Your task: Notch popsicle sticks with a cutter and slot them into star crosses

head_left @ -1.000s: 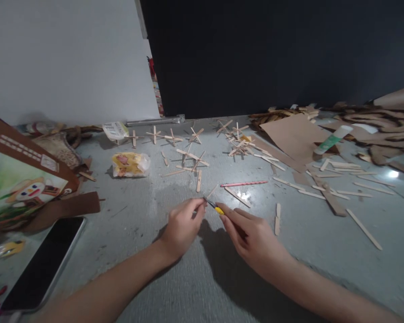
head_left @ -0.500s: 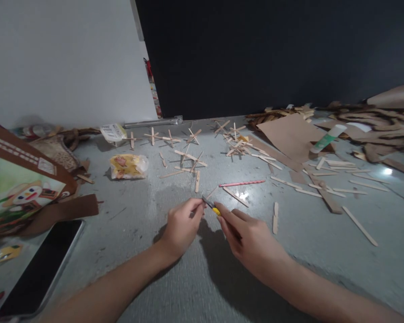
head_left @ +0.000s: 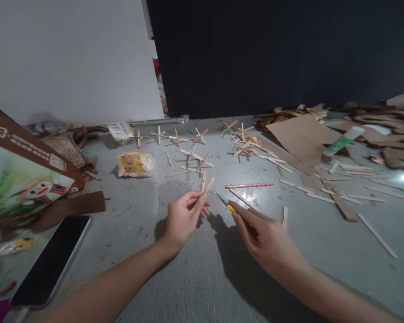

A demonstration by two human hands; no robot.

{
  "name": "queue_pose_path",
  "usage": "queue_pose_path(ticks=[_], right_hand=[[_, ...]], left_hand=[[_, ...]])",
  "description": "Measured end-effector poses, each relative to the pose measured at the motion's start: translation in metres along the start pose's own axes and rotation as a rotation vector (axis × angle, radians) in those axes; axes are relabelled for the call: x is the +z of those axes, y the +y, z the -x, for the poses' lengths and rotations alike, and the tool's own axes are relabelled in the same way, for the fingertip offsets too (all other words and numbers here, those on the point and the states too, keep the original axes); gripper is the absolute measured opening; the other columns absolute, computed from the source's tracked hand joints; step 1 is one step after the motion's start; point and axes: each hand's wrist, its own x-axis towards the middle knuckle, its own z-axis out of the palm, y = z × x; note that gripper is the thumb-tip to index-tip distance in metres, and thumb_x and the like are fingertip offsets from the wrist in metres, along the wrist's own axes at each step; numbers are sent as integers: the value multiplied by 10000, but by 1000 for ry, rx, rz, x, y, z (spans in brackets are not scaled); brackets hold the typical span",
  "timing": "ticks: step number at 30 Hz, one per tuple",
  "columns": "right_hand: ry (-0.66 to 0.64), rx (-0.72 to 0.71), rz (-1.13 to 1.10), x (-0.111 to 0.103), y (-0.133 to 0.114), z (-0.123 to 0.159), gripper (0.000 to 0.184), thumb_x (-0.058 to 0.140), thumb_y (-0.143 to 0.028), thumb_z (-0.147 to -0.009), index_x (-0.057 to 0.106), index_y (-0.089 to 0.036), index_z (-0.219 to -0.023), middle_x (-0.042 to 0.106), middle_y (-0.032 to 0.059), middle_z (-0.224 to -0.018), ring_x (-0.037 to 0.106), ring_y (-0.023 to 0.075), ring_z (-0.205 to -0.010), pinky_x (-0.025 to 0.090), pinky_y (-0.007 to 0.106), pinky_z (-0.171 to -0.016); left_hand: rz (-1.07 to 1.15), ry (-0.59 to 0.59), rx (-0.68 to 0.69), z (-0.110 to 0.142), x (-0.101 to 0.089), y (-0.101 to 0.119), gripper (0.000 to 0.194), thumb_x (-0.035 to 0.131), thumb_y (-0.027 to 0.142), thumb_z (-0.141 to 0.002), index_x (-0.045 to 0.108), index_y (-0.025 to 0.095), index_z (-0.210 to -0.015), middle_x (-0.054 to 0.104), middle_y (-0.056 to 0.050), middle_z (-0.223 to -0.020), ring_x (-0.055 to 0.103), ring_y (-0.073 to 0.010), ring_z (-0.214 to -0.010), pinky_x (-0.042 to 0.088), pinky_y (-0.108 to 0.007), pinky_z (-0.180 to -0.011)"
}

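Between thumb and fingers, my left hand point(head_left: 186, 215) pinches a wooden craft stick point(head_left: 209, 185), whose far end points up and away. My right hand point(head_left: 264, 231) grips a craft knife point(head_left: 229, 206) with a yellow section and a thin dark blade. The blade's tip is a short way right of the craft stick and apart from it. Just beyond the hands lie a red pencil point(head_left: 249, 185) and another loose stick point(head_left: 242, 198). Several crossed-stick pieces point(head_left: 197, 160) stand on the grey surface farther back.
On the left are a phone point(head_left: 52, 260), a printed carton point(head_left: 27, 175) and a yellow packet point(head_left: 135, 164). Loose sticks point(head_left: 377, 235), brown cardboard point(head_left: 299, 139) and a green-and-white glue stick point(head_left: 344, 141) lie to the right. A dark panel point(head_left: 272, 58) rises behind.
My right hand has drawn the knife back to the right, away from my left hand. In my left hand the craft stick has turned and now shows more clearly. The view has shifted slightly.
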Motion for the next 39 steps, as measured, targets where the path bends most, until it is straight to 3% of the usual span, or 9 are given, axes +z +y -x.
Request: queue_pose_path(ticks=[5, 9, 15, 20, 24, 28, 31, 33, 39], right_hand=[[111, -18, -99, -4, -2, -1, 410, 465, -341, -1084, 708, -136, -1343, 796, 127, -1005, 677, 129, -618, 520, 227, -582], [98, 10, -112, -3, -2, -1, 405, 469, -355, -1080, 713, -156, -1334, 800, 143, -1058, 670, 137, -605, 516, 245, -556], [75, 36, -155, -3, 0, -1, 415, 471, -375, -1069, 722, -160, -1320, 795, 164, -1107, 728, 189, -733, 561, 285, -635], [103, 121, -212, -4, -3, -5, 411, 519, -436, -1033, 731, -169, -1264, 778, 96, -892, 640, 166, -604, 517, 281, -589], [154, 250, -333, -7, -7, -11, 416, 626, -528, -944, 733, -167, -1122, 656, 24, -711, 553, 154, -571, 432, 262, -522], [105, 347, -440, -8, -7, -18, 469, 628, -598, -918, 732, -169, -1078, 487, -46, -588, 417, 127, -495, 328, 260, -476], [76, 366, -468, -6, -6, -20, 443, 631, -626, -902, 690, -189, -859, 411, -61, -546, 364, 116, -484, 293, 261, -473], [72, 379, -483, -4, -5, -22, 448, 638, -635, -887, 636, -200, -776, 393, -62, -539, 347, 111, -483, 281, 259, -469], [62, 438, -573, -2, -5, -22, 494, 655, -691, -838, 626, -198, -826, 400, -67, -535, 346, 107, -463, 273, 247, -442]], left_hand=[[130, -17, -78, -4, -2, 3, 349, 772, 481, -849, 713, 144, -912, 735, -38, -710, 669, -131, -540, 547, -237, -529], [172, -39, -114, -3, -3, 5, 431, 798, 500, -832, 707, 131, -1034, 732, -26, -701, 669, -138, -542, 561, -253, -538], [189, -112, -125, -3, -3, 7, 467, 823, 560, -802, 696, 137, -955, 735, -45, -690, 674, -150, -536, 567, -266, -529], [203, -190, -147, 0, -3, 10, 462, 835, 557, -790, 687, 144, -936, 729, -38, -688, 669, -141, -537, 558, -257, -537], [211, -336, -167, 4, -2, 13, 435, 838, 536, -797, 690, 147, -922, 721, -35, -681, 660, -138, -538, 545, -259, -543], [214, -485, -213, 8, -1, 12, 423, 826, 532, -818, 687, 149, -932, 720, -38, -679, 641, -129, -534, 520, -255, -540], [207, -568, -243, 9, -2, 10, 436, 824, 542, -821, 668, 156, -949, 723, -34, -676, 630, -122, -528, 508, -247, -539], [202, -576, -250, 9, -2, 9, 449, 823, 549, -823, 667, 156, -976, 728, -35, -686, 633, -123, -534, 513, -250, -550], [214, -557, -267, 7, -2, 8, 503, 847, 574, -787, 703, 150, -1018, 737, -44, -704, 648, -135, -546, 525, -267, -561]])
